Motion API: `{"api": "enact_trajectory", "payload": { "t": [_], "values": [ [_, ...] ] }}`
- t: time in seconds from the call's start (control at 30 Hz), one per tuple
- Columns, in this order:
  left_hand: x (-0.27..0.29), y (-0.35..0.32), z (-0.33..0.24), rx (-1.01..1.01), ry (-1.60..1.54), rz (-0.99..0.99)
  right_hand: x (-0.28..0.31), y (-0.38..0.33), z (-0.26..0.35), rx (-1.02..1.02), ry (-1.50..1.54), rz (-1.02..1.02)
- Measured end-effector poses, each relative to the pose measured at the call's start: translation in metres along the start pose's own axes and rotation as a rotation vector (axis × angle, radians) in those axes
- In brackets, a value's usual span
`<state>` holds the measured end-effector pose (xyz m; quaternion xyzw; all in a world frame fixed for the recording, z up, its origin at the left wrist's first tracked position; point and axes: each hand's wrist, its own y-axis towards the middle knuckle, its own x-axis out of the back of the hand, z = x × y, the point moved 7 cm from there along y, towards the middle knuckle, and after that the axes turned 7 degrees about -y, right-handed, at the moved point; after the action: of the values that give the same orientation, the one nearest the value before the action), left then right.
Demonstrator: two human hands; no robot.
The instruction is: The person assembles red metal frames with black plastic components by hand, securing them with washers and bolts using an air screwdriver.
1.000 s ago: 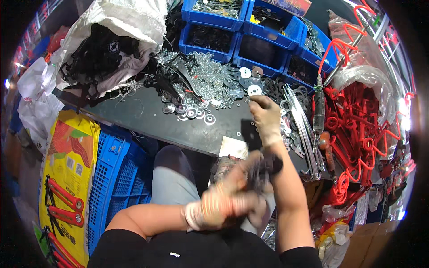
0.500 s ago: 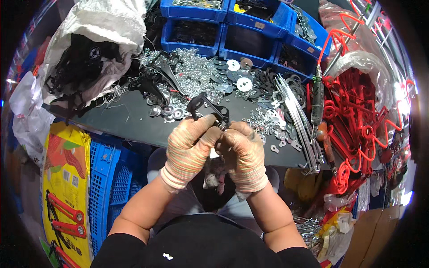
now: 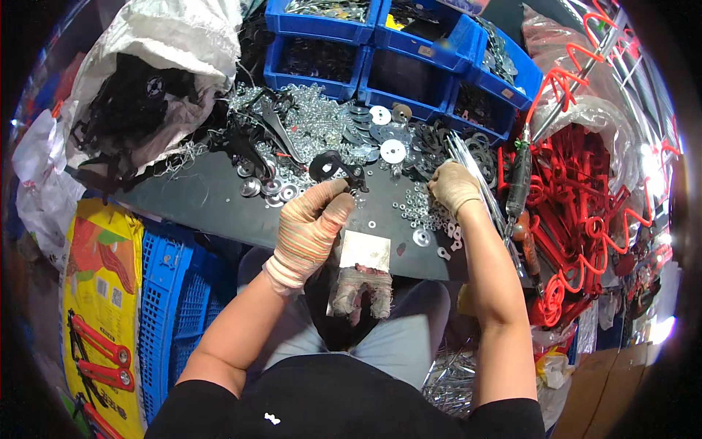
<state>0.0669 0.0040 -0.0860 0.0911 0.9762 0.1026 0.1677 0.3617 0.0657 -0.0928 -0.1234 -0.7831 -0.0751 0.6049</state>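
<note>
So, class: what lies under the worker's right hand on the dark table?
Under the right hand lie small silver washers and nuts, scattered over the table. Whatever sits directly beneath the gloved palm is covered, so it cannot be seen.

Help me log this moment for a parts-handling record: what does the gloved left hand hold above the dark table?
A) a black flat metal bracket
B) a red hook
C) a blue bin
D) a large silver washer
A: the left hand pinches a black flat metal bracket over the dark table, while the right hand rests on the small washers farther right.
</note>
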Motion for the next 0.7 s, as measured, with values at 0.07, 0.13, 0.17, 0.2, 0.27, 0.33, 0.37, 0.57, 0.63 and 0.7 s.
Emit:
{"api": "enact_trajectory", "payload": {
  "t": [0.07,0.13,0.17,0.2,0.27,0.33,0.37,0.57,0.63,0.7],
  "values": [
    [-0.001,-0.004,-0.006,-0.089,0.001,-0.001,-0.003,0.003,-0.01,0.097,0.245,0.127],
    [-0.01,-0.007,0.002,0.083,-0.114,0.008,-0.017,0.013,-0.031,0.07,0.284,0.197],
    [-0.012,-0.009,-0.001,0.049,-0.078,0.025,-0.024,0.019,-0.033,0.058,0.253,0.231],
    [-0.013,-0.009,-0.001,0.046,-0.08,0.031,-0.031,0.023,-0.037,0.04,0.218,0.266],
    [-0.008,-0.012,0.003,0.132,-0.144,0.004,-0.003,0.004,-0.011,0.104,0.167,0.205],
    [-0.011,-0.015,-0.001,0.15,-0.157,0.005,0.011,-0.006,0.0,0.129,0.158,0.137],
    [-0.012,-0.016,-0.001,0.173,-0.169,0.003,0.01,-0.005,0.001,0.124,0.141,0.062],
    [-0.02,-0.02,0.0,0.156,-0.158,0.01,-0.008,0.013,-0.016,0.05,0.255,-0.041],
    [-0.017,-0.018,0.001,0.174,-0.165,0.002,-0.008,0.012,-0.012,0.066,0.357,0.131],
    [-0.016,-0.018,0.003,0.208,-0.193,-0.002,-0.006,0.013,-0.012,0.041,0.352,0.138]
  ]
}}
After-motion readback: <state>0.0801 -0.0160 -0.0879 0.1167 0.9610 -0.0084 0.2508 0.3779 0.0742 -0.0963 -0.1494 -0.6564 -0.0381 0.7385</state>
